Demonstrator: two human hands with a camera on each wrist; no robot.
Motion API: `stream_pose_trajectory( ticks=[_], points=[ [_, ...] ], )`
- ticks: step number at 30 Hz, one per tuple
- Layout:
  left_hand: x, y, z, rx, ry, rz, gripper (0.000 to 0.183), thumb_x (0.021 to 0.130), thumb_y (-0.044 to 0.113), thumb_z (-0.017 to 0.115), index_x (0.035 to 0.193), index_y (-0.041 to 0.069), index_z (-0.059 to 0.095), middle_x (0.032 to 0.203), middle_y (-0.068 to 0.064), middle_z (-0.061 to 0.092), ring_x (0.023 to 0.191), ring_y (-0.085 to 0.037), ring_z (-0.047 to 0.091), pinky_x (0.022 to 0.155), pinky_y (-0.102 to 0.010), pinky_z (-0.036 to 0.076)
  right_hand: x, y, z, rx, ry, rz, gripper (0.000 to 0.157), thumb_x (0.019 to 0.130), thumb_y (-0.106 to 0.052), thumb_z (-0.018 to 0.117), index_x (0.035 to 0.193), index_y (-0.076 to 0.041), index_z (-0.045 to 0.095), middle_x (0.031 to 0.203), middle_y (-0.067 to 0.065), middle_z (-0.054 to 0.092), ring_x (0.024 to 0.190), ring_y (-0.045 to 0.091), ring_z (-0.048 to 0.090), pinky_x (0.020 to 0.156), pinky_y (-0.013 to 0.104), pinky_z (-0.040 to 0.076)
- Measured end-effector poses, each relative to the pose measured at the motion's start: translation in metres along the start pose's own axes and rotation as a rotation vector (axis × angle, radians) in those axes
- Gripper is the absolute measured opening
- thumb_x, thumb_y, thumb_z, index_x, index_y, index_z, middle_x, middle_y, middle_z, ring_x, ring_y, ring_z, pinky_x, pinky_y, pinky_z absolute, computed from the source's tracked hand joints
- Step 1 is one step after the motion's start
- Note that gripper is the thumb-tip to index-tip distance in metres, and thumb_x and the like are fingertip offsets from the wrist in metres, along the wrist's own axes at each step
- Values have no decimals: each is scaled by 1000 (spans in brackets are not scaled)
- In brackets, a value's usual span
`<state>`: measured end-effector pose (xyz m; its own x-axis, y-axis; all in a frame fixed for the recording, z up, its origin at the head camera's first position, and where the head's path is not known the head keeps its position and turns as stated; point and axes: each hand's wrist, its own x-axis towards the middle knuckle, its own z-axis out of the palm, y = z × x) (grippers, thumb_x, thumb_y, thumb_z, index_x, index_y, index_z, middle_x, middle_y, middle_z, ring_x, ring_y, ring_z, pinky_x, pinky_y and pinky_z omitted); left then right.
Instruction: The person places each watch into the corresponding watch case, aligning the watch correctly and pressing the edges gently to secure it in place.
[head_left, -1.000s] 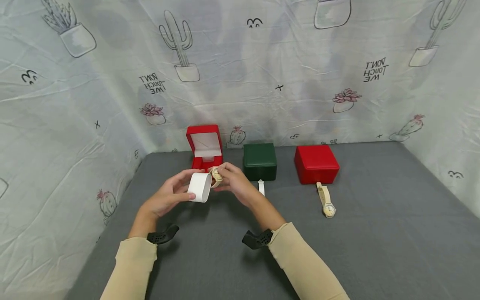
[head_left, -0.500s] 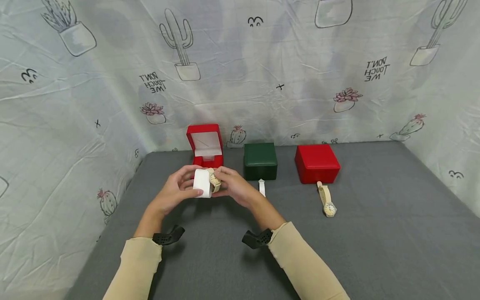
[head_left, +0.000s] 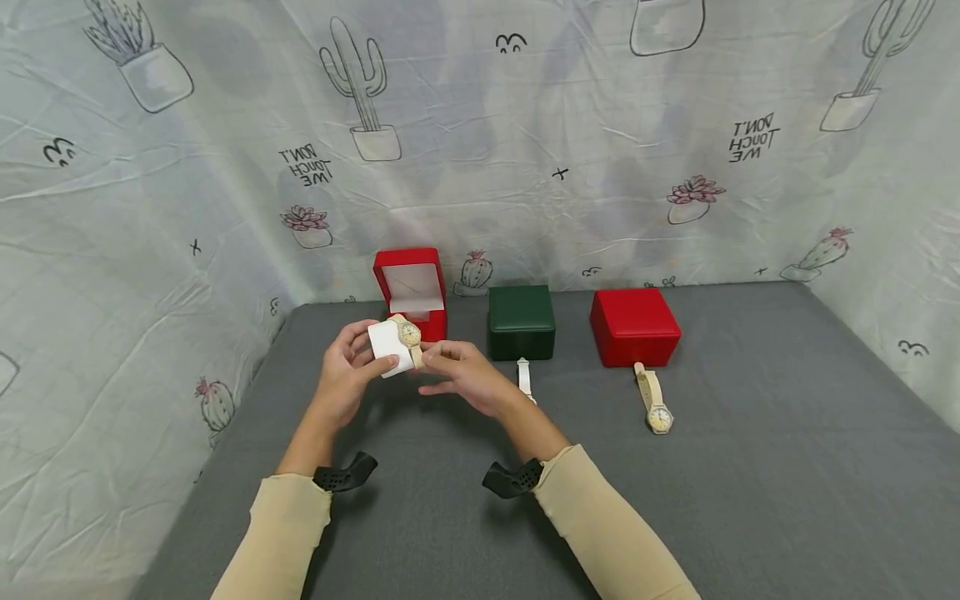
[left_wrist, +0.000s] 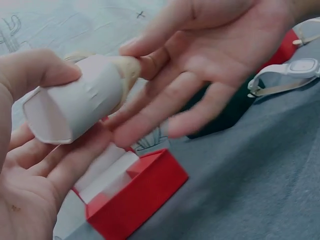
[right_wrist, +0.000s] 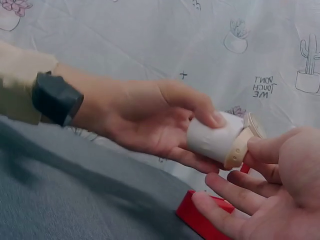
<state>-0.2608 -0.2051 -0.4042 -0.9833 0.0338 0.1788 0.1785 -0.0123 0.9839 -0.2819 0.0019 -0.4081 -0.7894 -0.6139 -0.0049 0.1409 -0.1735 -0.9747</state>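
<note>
A white watch cushion (head_left: 387, 348) sits in my left hand (head_left: 342, 379), with the thumb on one side and the fingers on the other. A cream-strapped watch (head_left: 410, 335) is wrapped round the cushion's right end, its round dial facing up. My right hand (head_left: 474, 379) pinches the strap (right_wrist: 237, 149) between thumb and forefinger, while its other fingers stretch out loosely. Just behind the hands stands an open red watch box (head_left: 408, 285), its pale-lined lid raised. In the left wrist view, the box's red base (left_wrist: 140, 197) shows below the cushion.
A closed green box (head_left: 521, 323) stands right of the open one, with a white watch (head_left: 524, 379) in front, partly hidden by my right arm. Farther right, another cream-strapped watch (head_left: 654, 402) lies before a closed red box (head_left: 634, 328). A patterned cloth hangs behind the grey table (head_left: 750, 467).
The watch, at first beside the cushion in my right hand, now lies round it. My left hand has tilted the cushion and raised it slightly. My right-hand fingers have spread.
</note>
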Motion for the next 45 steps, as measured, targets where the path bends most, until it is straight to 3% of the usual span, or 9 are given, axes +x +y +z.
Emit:
stream_pose_trajectory(
  ticks=[5,9,13,18,23,27,33,36,45],
  points=[
    [1,-2,4,-35,52,13,61,84,-9,65,136,1,35,122,5,56,99,-5,63,76,-18,55,1,2,2,25,36,-21,16,101,-8,47,106,4,56,142,16,48,127,41,52,93,44,54],
    [0,-2,8,0,94,3,66,85,-6,67,140,0,31,131,-1,51,107,-5,60,79,-17,54,1,2,4,27,100,-35,14,99,-9,51,100,3,57,144,13,49,130,29,51,94,43,53],
    [-2,3,16,10,152,1,67,84,-6,68,141,1,32,138,-7,48,111,-8,59,79,-16,55,0,2,4,32,129,-62,12,98,-10,53,91,-2,57,146,13,48,136,28,45,94,44,53],
    [-2,13,30,-124,307,17,63,83,-5,69,138,3,38,132,-5,53,105,-16,59,75,-18,56,1,-1,4,71,158,-103,12,98,-14,55,88,-8,60,132,7,57,126,21,52,91,43,55],
    [-2,18,34,-284,394,0,57,86,-5,66,136,7,39,128,-3,54,104,-17,56,74,-18,56,0,-3,9,67,171,-133,20,97,-12,57,110,1,64,121,8,61,110,17,57,92,41,54],
    [-2,16,30,-238,359,-28,59,87,-4,65,137,9,37,135,-4,51,109,-16,55,77,-17,56,0,-3,10,-24,195,-146,31,96,-13,58,122,3,62,132,10,61,114,20,60,95,38,52],
    [-3,9,29,-146,208,-80,64,88,-2,64,143,8,32,143,-7,46,114,-16,55,80,-19,55,1,0,2,-66,275,-174,27,94,-14,63,115,2,66,126,11,64,107,21,62,94,34,54],
    [-2,7,32,-115,171,-74,64,88,-2,65,142,10,32,144,-7,45,119,-17,54,80,-20,56,1,1,-2,-83,313,-191,24,92,-12,65,110,3,67,124,11,64,101,16,65,90,31,55],
    [-3,9,41,121,236,-4,67,86,4,70,142,12,35,141,-6,50,119,-19,55,80,-14,53,-2,-5,2,-153,299,-186,19,93,-10,62,105,5,65,131,11,60,107,24,64,91,33,55]
  ],
)
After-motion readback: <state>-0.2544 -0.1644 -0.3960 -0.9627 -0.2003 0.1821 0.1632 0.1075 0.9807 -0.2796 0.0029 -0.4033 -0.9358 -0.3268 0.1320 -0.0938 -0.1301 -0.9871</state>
